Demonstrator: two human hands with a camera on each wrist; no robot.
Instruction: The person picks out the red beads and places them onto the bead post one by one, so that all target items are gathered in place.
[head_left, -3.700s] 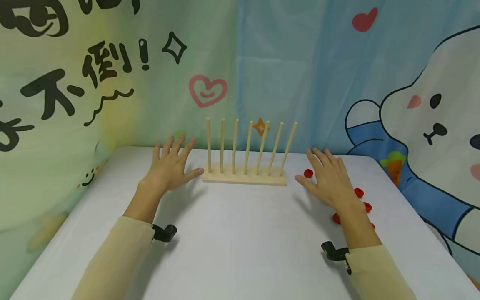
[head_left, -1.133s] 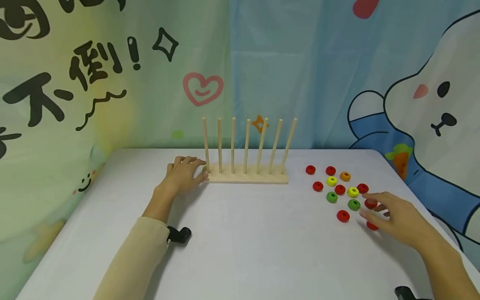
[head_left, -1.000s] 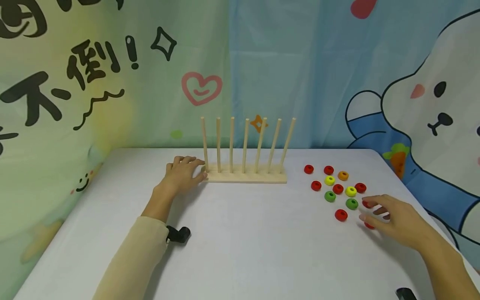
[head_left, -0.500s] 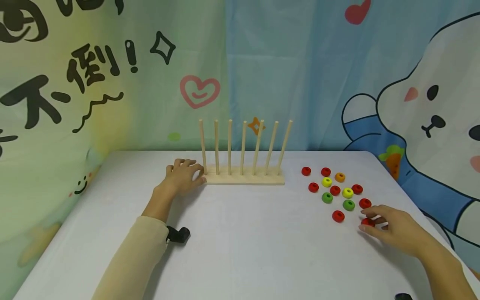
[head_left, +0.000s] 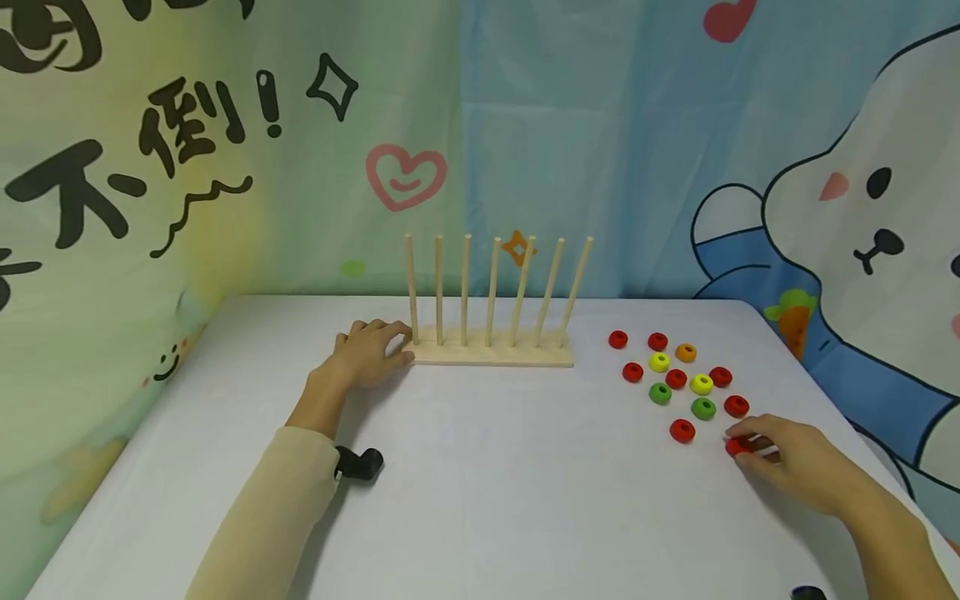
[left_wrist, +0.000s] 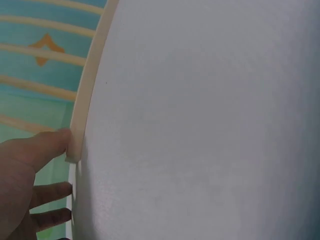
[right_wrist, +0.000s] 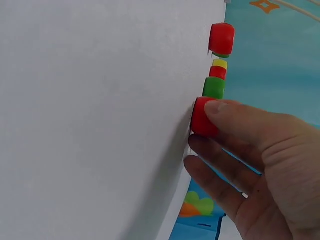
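A wooden peg rack [head_left: 491, 354] with a row of upright bare pegs stands toward the back of the table. My left hand [head_left: 367, 354] holds its left end, thumb against the front edge of the base [left_wrist: 80, 115] and fingers reaching round behind. At the right, my right hand [head_left: 798, 458] pinches a red bead [right_wrist: 204, 117] between thumb and fingers, low at the tabletop. The bead is partly covered by the fingers in the head view. Just beyond it lie another red bead [head_left: 737, 406] and a green bead [head_left: 703, 408].
Several more beads are scattered on the white table [head_left: 480, 483] right of the rack, among them a yellow bead [head_left: 702, 384], an orange bead [head_left: 686, 352] and a red bead [head_left: 682, 431]. A printed curtain [head_left: 555, 150] hangs behind the table.
My right hand has gone from above the table, beside the rack, to the nearest red bead and closed its fingers on it. The left hand has moved onto the rack's end and stayed there.
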